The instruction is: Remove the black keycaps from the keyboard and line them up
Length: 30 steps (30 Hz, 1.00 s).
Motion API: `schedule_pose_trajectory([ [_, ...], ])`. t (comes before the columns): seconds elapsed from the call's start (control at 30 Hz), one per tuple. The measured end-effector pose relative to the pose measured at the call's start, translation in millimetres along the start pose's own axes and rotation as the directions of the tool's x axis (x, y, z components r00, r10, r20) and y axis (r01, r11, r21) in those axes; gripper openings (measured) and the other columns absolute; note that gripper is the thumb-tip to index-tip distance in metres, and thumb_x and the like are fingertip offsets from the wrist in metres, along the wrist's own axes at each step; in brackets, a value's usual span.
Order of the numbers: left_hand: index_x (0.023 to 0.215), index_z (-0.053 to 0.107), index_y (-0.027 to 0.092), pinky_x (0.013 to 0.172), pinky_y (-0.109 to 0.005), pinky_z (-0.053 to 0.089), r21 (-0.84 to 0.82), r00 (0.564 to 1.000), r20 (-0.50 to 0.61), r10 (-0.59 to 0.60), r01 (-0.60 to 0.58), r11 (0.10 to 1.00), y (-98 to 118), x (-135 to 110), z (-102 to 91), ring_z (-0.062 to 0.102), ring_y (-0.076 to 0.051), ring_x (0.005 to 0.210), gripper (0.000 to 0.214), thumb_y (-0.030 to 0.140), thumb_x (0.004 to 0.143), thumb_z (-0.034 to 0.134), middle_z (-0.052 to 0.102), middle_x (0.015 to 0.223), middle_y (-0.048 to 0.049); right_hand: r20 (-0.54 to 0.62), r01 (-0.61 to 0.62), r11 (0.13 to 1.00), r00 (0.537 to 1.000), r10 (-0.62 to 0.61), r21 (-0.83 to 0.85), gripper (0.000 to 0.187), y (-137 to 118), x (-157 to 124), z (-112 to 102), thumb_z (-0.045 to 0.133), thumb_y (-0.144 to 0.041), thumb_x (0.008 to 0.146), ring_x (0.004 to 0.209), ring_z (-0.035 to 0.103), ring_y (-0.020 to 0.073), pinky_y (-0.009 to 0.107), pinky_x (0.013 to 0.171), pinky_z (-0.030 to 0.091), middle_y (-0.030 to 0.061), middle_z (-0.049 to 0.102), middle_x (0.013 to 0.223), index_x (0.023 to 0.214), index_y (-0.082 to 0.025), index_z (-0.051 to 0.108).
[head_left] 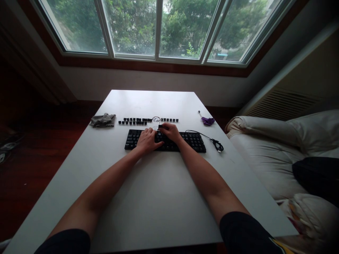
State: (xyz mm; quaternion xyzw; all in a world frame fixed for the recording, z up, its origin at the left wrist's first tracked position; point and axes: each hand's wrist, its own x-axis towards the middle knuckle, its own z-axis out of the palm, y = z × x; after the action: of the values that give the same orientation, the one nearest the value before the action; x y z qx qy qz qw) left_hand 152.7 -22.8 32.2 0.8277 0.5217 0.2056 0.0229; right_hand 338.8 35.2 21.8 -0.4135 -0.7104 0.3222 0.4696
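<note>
On the near side of a long black plastic keyboard (194,141), two bare forearms cross a smooth white table (161,197). The left hand (147,140) lies palm down over the keyboard's left-middle keys, fingers bent and parted, thumb stretched sideways, gripping nothing visible. At the keyboard's far edge, near its middle, the right hand (171,132) pinches a small dark piece (160,126), too small to identify. The step in hand seems to be handling single keys; the next move probably calls for a steadying left hand and careful lining-up by the right, whose fingers hide the spot.

Right of the keyboard sits a coiled black cable (217,145), clear of the hands. Just beyond the keyboard stand rows of small black keycaps (134,122), with a thin wire loop (156,116) among them, easily bumped by the fingertips. Farther left is a crumpled grey cloth (103,120); beyond the keyboard's right end, a bunched purple item (208,121).
</note>
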Motion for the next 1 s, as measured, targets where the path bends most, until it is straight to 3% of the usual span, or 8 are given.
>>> schedule_pose_trajectory([
  [0.17,0.107,0.063,0.020,0.097,-0.048,0.042,-0.015,1.000,-0.006,-0.004,0.004,1.000,-2,1,1.0,0.052,-0.034,0.109,0.055,0.066,0.077,0.069,0.060,0.111,-0.0128,-0.126,-0.058,0.970,0.988,0.090,0.235,0.034,-3,4,-9,0.067,-0.055,0.082,0.063,0.061,0.0159,0.031,0.066,0.052,0.0009,0.065,0.070,0.083,-0.021,0.061],
  [0.33,0.109,0.064,0.022,0.097,-0.046,0.043,-0.084,0.998,-0.027,-0.061,0.059,0.995,-5,3,1.7,0.055,-0.031,0.108,0.041,0.056,0.086,0.064,0.063,0.111,-0.0109,-0.066,-0.063,0.967,0.995,0.081,0.247,0.038,-5,4,-4,0.071,-0.057,0.078,0.064,0.064,0.0168,0.031,0.065,0.054,0.0010,0.066,0.069,0.084,-0.020,0.061],
  [0.47,0.115,0.063,0.024,0.093,-0.042,0.047,-0.249,0.993,-0.049,-0.106,0.091,0.964,-11,9,-0.3,0.060,-0.026,0.103,0.032,0.044,0.090,0.062,0.066,0.107,-0.0073,-0.025,-0.065,0.963,0.997,0.074,0.263,0.037,-7,2,5,0.071,-0.056,0.078,0.064,0.064,0.0166,0.030,0.064,0.053,0.0002,0.065,0.069,0.083,-0.021,0.061],
  [0.6,0.104,0.067,0.024,0.088,-0.038,0.051,-0.387,0.994,-0.053,-0.091,0.063,0.920,-17,14,-2.3,0.063,-0.023,0.097,0.021,0.039,0.090,0.062,0.069,0.101,-0.0050,-0.009,-0.072,0.957,0.997,0.078,0.280,0.035,-7,1,8,0.070,-0.054,0.078,0.065,0.064,0.0168,0.030,0.062,0.053,0.0003,0.065,0.070,0.084,-0.021,0.061],
  [0.77,0.101,0.069,0.024,0.081,-0.035,0.052,-0.492,0.996,-0.023,-0.092,0.069,0.868,-22,17,-1.2,0.066,-0.021,0.089,0.020,0.038,0.087,0.066,0.071,0.097,-0.0032,-0.015,-0.073,0.954,0.997,0.082,0.292,0.034,-6,2,8,0.069,-0.054,0.080,0.063,0.064,0.0162,0.030,0.063,0.053,0.0004,0.066,0.071,0.085,-0.021,0.060],
  [1.0,0.103,0.070,0.024,0.085,-0.035,0.053,-0.580,0.993,0.022,-0.117,0.108,0.807,-25,19,2.0,0.068,-0.021,0.090,0.022,0.034,0.084,0.069,0.074,0.097,-0.0026,-0.001,-0.093,0.961,0.995,0.096,0.259,0.034,-2,4,9,0.066,-0.053,0.083,0.059,0.062,0.0146,0.028,0.060,0.050,-0.0002,0.066,0.068,0.082,-0.021,0.057],
])
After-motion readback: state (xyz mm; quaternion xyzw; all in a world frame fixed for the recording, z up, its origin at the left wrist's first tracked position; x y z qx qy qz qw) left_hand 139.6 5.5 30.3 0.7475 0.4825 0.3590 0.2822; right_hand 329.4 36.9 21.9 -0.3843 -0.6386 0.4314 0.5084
